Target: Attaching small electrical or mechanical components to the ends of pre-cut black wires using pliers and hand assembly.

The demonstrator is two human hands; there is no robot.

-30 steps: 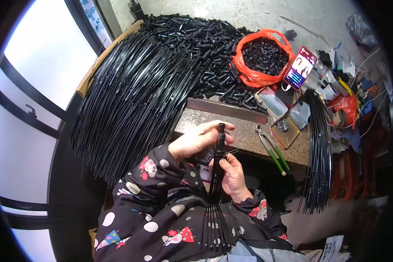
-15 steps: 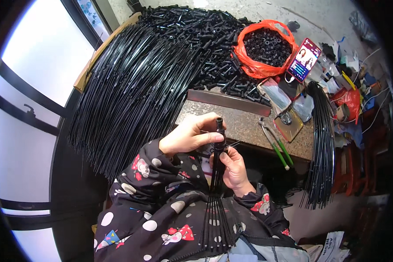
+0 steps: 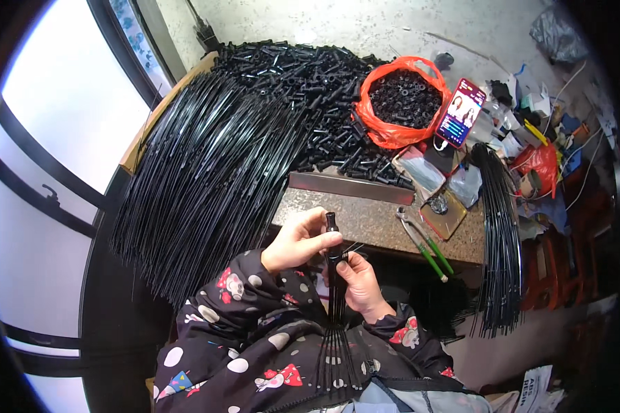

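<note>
In front of my chest, upright, is a black plastic tube [image 3: 332, 221] that looks like an umbrella runner. Several thin black ribs [image 3: 336, 347] hang down from it and fan out over my lap. My left hand [image 3: 297, 241] is closed around the upper part of the tube, thumb across its front. Just below, my right hand [image 3: 362, 286] pinches the tops of the ribs against the tube, thumb on the near side. The fine joint between ribs and tube is hidden by my fingers.
A large bundle of black ribs [image 3: 200, 172] covers the table's left side, beside heaped black runners [image 3: 289, 76]. A metal bar [image 3: 351, 188] borders the heap. Rightward are a red bag [image 3: 365, 124] of small black parts, a lit phone [image 3: 461, 113], green-handled pincers [image 3: 430, 255] and another rib bundle [image 3: 499, 255].
The view has tilted, so the table and its things sit lower in the picture. Both hands keep their hold on the runner and ribs, with little visible change in grip.
</note>
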